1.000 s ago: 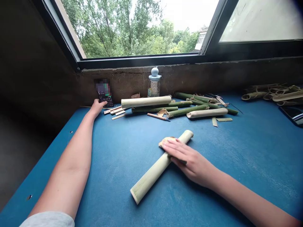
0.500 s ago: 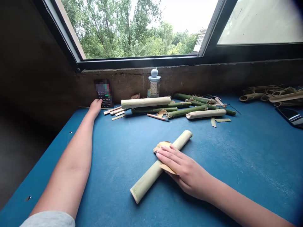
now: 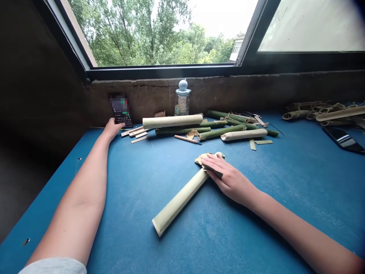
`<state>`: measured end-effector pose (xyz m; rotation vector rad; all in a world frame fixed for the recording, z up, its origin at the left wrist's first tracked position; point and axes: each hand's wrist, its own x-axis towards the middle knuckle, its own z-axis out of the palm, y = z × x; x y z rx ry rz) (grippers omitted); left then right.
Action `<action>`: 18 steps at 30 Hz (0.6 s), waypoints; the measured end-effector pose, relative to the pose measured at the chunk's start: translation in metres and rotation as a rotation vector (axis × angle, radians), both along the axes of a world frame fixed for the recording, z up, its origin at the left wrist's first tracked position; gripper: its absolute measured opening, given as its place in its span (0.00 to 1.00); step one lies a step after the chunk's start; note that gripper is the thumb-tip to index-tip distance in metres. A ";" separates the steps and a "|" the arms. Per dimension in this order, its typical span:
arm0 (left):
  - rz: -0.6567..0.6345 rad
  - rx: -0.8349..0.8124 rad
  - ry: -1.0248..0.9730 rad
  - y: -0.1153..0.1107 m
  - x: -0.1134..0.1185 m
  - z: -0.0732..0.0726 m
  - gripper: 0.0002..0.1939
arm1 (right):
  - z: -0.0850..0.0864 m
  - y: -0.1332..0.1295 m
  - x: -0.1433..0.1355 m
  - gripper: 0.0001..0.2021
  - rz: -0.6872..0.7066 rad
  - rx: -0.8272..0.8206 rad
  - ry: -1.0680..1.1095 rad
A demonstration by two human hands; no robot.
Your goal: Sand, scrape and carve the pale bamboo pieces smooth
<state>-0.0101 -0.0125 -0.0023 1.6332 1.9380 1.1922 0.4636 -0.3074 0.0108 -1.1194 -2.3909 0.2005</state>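
A pale green bamboo piece (image 3: pixel 181 202) lies slantwise on the blue table, its near end toward the lower left. Over its far end is my right hand (image 3: pixel 225 176), fingers wrapped on a tan sheet of sandpaper (image 3: pixel 200 161) that is folded across the bamboo. Part of the sheet's darker side shows beside the fingers. My left hand (image 3: pixel 112 128) reaches to the back left and holds the lower edge of a dark phone (image 3: pixel 122 110) that leans upright by the wall, its screen lit and partly blurred.
Along the back lie green bamboo sticks (image 3: pixel 182 131), a peeled bamboo tube (image 3: pixel 172 121), thin strips and a pencil (image 3: pixel 186 139). A jar with a blue lid (image 3: pixel 182 102) stands behind them. At the right are more bamboo pieces (image 3: pixel 296 115) and a black phone (image 3: pixel 343 139).
My right hand has slid the sandpaper up along the bamboo to its far end. My left thumb now reaches across the phone's lower edge. The whole view has shifted slightly.
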 end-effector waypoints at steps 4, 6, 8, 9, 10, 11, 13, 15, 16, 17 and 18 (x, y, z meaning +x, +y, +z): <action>0.028 -0.005 0.030 -0.004 0.003 0.001 0.29 | 0.001 -0.011 -0.011 0.24 0.184 -0.010 -0.041; 0.038 -0.005 0.037 -0.005 0.004 0.002 0.28 | 0.003 -0.016 -0.015 0.24 0.240 -0.022 -0.038; 0.044 -0.004 0.035 -0.005 0.004 0.002 0.27 | 0.004 -0.012 -0.010 0.23 0.197 -0.028 -0.010; 0.046 -0.002 0.031 -0.005 0.004 0.003 0.26 | 0.004 -0.008 -0.005 0.22 0.152 -0.032 0.005; 0.048 0.001 0.025 -0.005 0.003 0.003 0.25 | 0.003 -0.002 0.001 0.22 0.099 -0.035 0.020; 0.050 0.005 0.018 -0.004 0.002 0.004 0.24 | 0.002 0.003 0.008 0.21 0.041 -0.035 0.037; 0.059 0.015 0.004 -0.003 0.001 0.005 0.20 | 0.000 0.009 0.018 0.21 -0.057 -0.033 0.058; 0.073 0.021 -0.008 -0.002 0.000 0.006 0.17 | -0.002 0.007 0.018 0.21 -0.068 -0.024 0.052; 0.078 0.021 -0.013 -0.001 0.000 0.007 0.16 | -0.002 0.004 0.015 0.22 -0.027 -0.023 0.039; 0.081 0.019 -0.019 -0.001 -0.001 0.007 0.15 | -0.002 0.000 0.011 0.23 0.034 -0.026 0.022; 0.079 0.016 -0.025 -0.001 -0.001 0.008 0.14 | -0.001 -0.004 0.007 0.24 0.101 -0.029 0.008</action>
